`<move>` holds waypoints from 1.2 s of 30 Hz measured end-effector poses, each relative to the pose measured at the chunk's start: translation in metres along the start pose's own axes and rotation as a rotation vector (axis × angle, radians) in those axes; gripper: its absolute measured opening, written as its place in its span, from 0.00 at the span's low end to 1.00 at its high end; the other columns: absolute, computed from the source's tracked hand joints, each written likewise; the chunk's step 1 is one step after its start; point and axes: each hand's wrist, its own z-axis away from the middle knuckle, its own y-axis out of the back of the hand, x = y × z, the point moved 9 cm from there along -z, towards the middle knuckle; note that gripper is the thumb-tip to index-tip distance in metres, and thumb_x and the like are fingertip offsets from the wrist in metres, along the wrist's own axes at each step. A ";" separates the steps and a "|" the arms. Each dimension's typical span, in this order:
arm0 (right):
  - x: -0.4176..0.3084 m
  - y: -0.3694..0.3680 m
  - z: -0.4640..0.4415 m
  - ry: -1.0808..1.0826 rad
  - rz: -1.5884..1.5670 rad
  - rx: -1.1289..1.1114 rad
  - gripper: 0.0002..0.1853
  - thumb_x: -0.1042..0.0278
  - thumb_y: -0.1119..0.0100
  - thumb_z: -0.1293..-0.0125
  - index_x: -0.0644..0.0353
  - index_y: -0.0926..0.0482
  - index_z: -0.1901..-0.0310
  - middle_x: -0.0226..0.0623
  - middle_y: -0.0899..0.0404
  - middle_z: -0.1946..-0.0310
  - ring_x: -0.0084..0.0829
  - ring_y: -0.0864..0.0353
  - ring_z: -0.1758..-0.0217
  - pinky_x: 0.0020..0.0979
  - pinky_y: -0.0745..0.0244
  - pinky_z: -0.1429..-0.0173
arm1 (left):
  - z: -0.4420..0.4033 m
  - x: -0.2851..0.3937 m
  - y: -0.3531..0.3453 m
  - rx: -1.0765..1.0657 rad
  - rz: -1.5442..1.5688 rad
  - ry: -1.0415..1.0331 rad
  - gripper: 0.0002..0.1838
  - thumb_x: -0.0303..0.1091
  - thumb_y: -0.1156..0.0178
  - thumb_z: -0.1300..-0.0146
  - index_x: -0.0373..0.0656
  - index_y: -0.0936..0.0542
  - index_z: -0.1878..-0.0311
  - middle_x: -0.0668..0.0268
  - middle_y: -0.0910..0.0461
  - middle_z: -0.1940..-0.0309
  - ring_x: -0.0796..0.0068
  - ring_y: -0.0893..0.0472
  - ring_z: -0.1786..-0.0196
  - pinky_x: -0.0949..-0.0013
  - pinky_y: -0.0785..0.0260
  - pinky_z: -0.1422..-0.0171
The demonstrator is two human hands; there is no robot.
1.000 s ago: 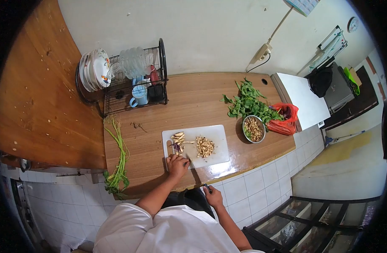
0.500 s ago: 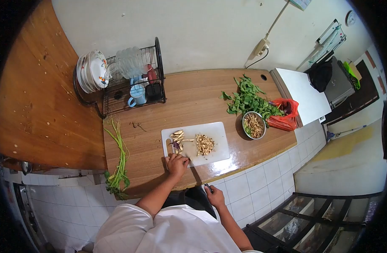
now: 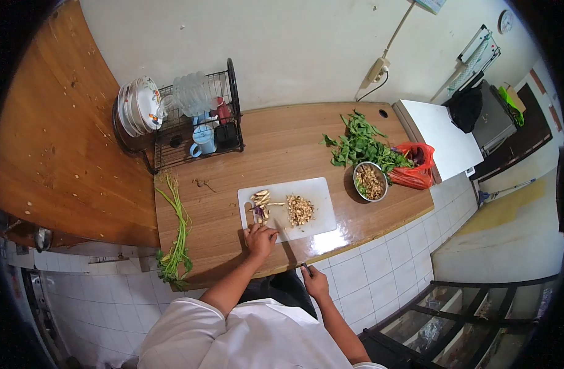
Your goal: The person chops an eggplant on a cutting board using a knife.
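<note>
On the white cutting board (image 3: 322,212), my left hand (image 3: 261,239) presses its bent fingers down at the front edge. Whatever is under the fingertips is too small or hidden to name. My right hand (image 3: 316,282) grips the dark handle of a knife (image 3: 284,232), whose blade reaches over the board's front edge beside my left fingertips. Beyond my left hand lie pale, elongated root-like pieces (image 3: 260,197) with a bit of purple among them. To their right is a heap of finely chopped pale pieces (image 3: 300,210).
At the right stand a metal bowl (image 3: 369,182) of chopped food, leafy greens (image 3: 359,138) and a red plastic bag (image 3: 415,166). Green stalks (image 3: 178,240) lie on the left. A dish rack (image 3: 196,117) holds plates, glasses and mugs at the back left.
The knife blade has shifted and shows more clearly over the board. My left hand keeps its place at the board's edge. The whole view has moved slightly.
</note>
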 end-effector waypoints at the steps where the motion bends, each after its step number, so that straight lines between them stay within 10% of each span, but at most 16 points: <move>1: 0.003 -0.004 0.003 -0.022 0.003 -0.083 0.28 0.37 0.46 0.26 0.59 0.18 0.59 0.54 0.15 0.69 0.59 0.15 0.61 0.51 0.23 0.57 | 0.002 -0.003 -0.001 0.022 -0.001 0.020 0.04 0.42 0.26 0.46 0.59 0.09 0.68 0.79 0.14 0.65 0.71 0.22 0.53 0.55 0.42 0.40; 6: 0.013 -0.019 0.012 -0.097 0.113 -0.299 0.32 0.34 0.48 0.27 0.57 0.17 0.42 0.60 0.14 0.58 0.58 0.14 0.49 0.49 0.21 0.46 | 0.002 -0.013 -0.006 -0.033 0.007 0.166 0.04 0.42 0.25 0.48 0.58 0.08 0.68 0.80 0.12 0.66 0.70 0.21 0.53 0.57 0.42 0.40; 8: 0.021 -0.022 0.009 -0.019 0.020 -0.162 0.28 0.38 0.46 0.26 0.61 0.19 0.60 0.54 0.16 0.70 0.58 0.16 0.62 0.48 0.24 0.57 | 0.001 -0.013 -0.006 -0.039 0.028 0.184 0.04 0.41 0.25 0.48 0.58 0.08 0.68 0.81 0.12 0.67 0.70 0.21 0.52 0.57 0.42 0.40; 14: 0.016 -0.019 -0.002 -0.001 0.123 -0.212 0.32 0.32 0.49 0.27 0.54 0.17 0.44 0.58 0.14 0.60 0.58 0.14 0.51 0.52 0.20 0.48 | -0.002 -0.010 0.000 0.011 0.009 0.171 0.04 0.42 0.25 0.50 0.60 0.09 0.70 0.80 0.13 0.69 0.70 0.21 0.53 0.55 0.41 0.40; 36: 0.017 0.042 -0.010 0.083 0.246 0.063 0.23 0.35 0.41 0.31 0.50 0.16 0.60 0.45 0.14 0.74 0.51 0.13 0.67 0.51 0.21 0.63 | -0.065 0.050 -0.022 -0.213 0.071 -0.004 0.07 0.47 0.26 0.47 0.59 0.11 0.67 0.76 0.15 0.65 0.68 0.23 0.47 0.51 0.42 0.41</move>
